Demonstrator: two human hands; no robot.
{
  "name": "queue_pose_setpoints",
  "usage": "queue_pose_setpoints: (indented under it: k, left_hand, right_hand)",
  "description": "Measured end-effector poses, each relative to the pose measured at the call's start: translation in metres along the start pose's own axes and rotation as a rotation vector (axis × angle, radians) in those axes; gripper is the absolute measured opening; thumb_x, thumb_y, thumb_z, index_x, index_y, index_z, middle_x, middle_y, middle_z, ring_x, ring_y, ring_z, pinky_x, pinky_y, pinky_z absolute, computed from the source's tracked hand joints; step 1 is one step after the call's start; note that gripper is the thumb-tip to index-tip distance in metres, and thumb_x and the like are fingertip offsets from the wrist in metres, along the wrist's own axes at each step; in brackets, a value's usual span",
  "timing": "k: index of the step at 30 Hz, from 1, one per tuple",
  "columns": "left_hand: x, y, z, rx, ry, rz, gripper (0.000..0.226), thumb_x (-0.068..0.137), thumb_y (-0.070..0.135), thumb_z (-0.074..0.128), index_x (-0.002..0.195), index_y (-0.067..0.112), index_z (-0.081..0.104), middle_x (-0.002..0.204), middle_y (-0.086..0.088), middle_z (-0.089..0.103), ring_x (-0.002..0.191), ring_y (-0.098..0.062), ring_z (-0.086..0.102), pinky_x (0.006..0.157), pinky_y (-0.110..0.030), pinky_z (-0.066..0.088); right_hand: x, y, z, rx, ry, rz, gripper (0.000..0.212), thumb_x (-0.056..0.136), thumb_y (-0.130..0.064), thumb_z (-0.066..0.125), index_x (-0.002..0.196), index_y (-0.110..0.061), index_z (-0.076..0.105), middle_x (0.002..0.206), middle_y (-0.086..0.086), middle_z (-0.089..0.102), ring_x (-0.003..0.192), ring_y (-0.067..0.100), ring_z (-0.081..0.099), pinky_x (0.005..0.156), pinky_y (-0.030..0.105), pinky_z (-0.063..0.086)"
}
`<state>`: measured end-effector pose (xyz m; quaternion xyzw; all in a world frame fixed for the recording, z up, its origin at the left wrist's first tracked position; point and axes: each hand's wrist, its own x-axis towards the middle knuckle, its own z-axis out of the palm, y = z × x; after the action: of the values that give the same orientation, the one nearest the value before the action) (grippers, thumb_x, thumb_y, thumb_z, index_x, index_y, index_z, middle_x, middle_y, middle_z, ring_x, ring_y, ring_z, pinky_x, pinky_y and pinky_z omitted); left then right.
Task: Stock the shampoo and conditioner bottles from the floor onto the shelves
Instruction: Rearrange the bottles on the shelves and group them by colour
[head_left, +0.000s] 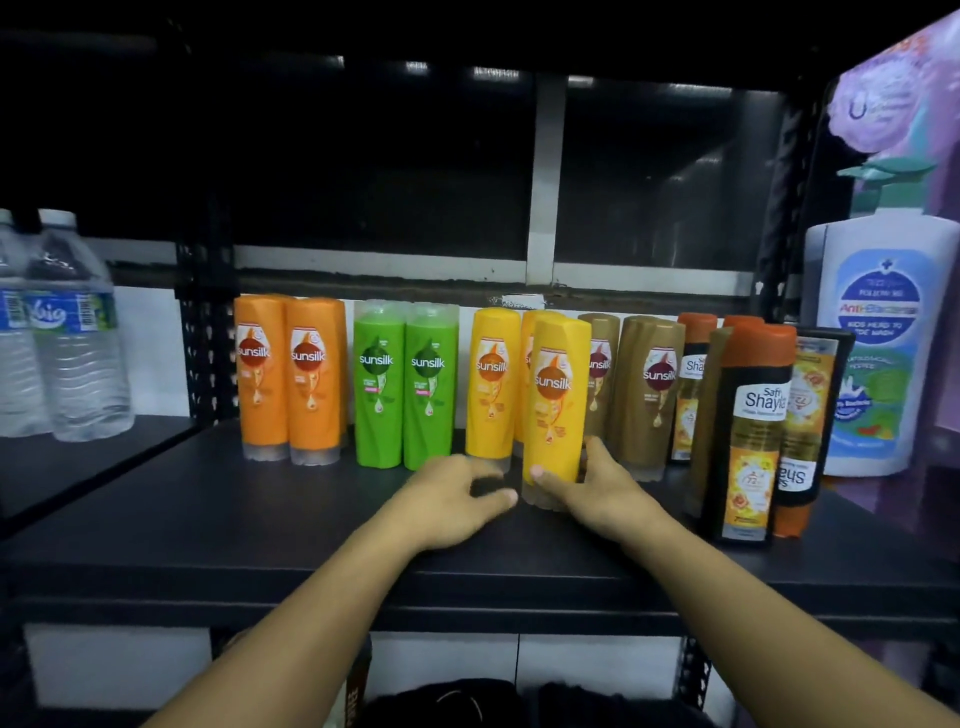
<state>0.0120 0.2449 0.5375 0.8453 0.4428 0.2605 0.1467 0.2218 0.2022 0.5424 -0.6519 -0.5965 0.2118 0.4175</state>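
Yellow btl (555, 410): "sunsilk"; black btl (750, 447): "Safi Shayla".

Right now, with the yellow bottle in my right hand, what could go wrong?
The right hand grips the yellow bottle low at its cap, so it may tip into the brown bottles beside it.
The black bottle stands nearest the edge of the shelf; your right forearm could knock it off.

Glossy plastic bottles (555, 400), matt shelf (260, 519)
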Motion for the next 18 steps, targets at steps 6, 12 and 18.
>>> queue_pose_setpoints:
  k: [6, 12, 18]
  left_hand:
    - [0.034, 0.015, -0.007, -0.17, 0.323, -0.124, 0.059, 0.094, 0.041, 0.069, 0.146, 0.023, 0.047, 0.13, -0.002, 0.067, 0.116, -0.023, 0.065, 0.099, -0.037, 0.052]
    - [0.056, 0.02, 0.002, -0.103, 0.446, -0.147, 0.061, 0.092, 0.036, 0.072, 0.139, 0.021, 0.036, 0.113, -0.006, 0.069, 0.101, -0.032, 0.068, 0.082, -0.041, 0.055]
    - [0.064, 0.013, 0.014, -0.059, 0.366, -0.221, 0.08, 0.092, 0.035, 0.073, 0.151, 0.021, 0.021, 0.124, -0.008, 0.065, 0.109, -0.033, 0.065, 0.084, -0.041, 0.051]
  right_hand:
    - [0.023, -0.003, 0.011, 0.043, 0.126, -0.031, 0.065, 0.086, -0.031, 0.08, 0.133, -0.024, 0.036, 0.131, -0.001, 0.055, 0.12, 0.023, 0.054, 0.101, 0.045, 0.048]
    - [0.047, 0.0, 0.012, 0.001, 0.131, -0.046, 0.063, 0.089, -0.025, 0.076, 0.139, -0.02, 0.038, 0.136, 0.004, 0.056, 0.124, 0.026, 0.053, 0.101, 0.04, 0.045]
    - [0.064, 0.001, 0.014, -0.034, 0.149, -0.034, 0.061, 0.091, -0.024, 0.074, 0.14, -0.02, 0.037, 0.138, 0.004, 0.054, 0.127, 0.027, 0.052, 0.101, 0.04, 0.043]
